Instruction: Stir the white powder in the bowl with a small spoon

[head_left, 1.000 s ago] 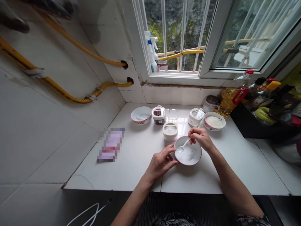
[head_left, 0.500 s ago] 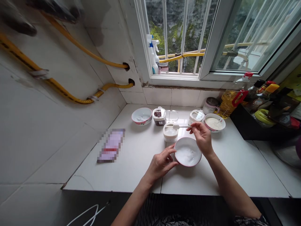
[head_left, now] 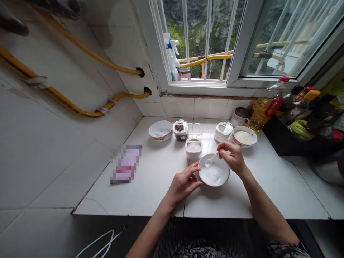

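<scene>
White counter tiles (head_left: 150, 186) are overlooked by a window (head_left: 199, 43) beyond a white tub (head_left: 194, 154). Before the tub, a bowl (head_left: 223, 170) of white powder (head_left: 213, 176) is held at its rim by the left hand (head_left: 185, 182); over it, a white spoon (head_left: 208, 163) is pinched by the right hand (head_left: 231, 157).

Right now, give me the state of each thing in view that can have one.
Near bowl, white contents inside
White spoon, angled over near bowl
Left hand, gripping near bowl's side
Right hand, holding white spoon
Front white container, open, white contents inside
Right rear bowl, pale contents inside
Left rear bowl, contents unclear
Dark-lidded jar, closed
Yellow-liquid bottle, capped
Window, left side open, barred
</scene>
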Motion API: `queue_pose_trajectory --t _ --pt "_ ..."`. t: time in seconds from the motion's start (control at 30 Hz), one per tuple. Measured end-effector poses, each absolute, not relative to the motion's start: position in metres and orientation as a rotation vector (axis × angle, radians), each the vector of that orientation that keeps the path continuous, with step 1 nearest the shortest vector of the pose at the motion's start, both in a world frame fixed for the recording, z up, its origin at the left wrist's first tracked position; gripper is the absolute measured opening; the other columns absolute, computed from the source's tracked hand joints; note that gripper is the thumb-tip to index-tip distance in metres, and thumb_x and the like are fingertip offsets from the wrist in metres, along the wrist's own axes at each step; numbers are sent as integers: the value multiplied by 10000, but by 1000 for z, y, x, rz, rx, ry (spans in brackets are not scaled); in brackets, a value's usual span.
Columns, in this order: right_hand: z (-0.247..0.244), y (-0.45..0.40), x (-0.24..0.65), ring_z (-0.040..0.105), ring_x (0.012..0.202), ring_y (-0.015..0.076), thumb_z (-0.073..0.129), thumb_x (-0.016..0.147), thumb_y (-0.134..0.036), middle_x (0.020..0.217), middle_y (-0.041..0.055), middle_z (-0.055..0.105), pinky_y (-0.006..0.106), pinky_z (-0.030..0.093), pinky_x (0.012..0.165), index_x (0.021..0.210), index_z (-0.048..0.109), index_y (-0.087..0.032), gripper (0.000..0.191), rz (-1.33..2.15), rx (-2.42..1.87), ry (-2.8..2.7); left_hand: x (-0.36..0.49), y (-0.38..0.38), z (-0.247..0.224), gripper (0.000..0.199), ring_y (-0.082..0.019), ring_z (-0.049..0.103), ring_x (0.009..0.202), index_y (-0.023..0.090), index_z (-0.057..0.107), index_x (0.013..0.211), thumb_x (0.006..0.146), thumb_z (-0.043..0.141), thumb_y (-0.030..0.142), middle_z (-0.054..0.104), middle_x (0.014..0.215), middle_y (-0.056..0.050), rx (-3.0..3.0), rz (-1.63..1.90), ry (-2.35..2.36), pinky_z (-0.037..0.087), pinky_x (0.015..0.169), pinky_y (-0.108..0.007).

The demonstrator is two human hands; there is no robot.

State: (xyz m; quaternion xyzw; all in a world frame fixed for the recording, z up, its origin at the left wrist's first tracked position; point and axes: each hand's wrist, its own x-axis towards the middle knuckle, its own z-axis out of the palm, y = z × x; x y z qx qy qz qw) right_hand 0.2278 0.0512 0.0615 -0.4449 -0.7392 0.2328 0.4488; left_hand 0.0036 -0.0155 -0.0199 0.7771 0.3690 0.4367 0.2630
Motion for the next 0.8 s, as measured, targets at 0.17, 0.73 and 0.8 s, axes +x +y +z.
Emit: queue_pose_trajectory --t 0.17,0.73,0.8 --pt "55 55 223 488 578 144 489 706 -124 581 -3 615 286 409 662 629 595 -207 155 577 -1107 -2043 3 -16 -21 257 -109 704 628 195 580 1157 930 661 286 611 1372 -191 2099 1165 1008 625 589 -256" --pt "55 60 225 480 427 107 515 643 -212 453 -30 562 220 379 456 610 610 -178 106 1221 -1145 -1584 3 -15 -21 267 -103 697 628 200 569 1166 928 659 280 598 1386 -193 2098 1159 991 627 597 -260" --pt "55 62 226 471 417 107 516 625 -219 438 -27 556 220 368 445 586 604 -180 104 1211 -1175 -1545 3 -15 -22 272 -100 692 618 199 565 1167 925 661 279 600 1384 -193 2103 1165 988 625 587 -258"
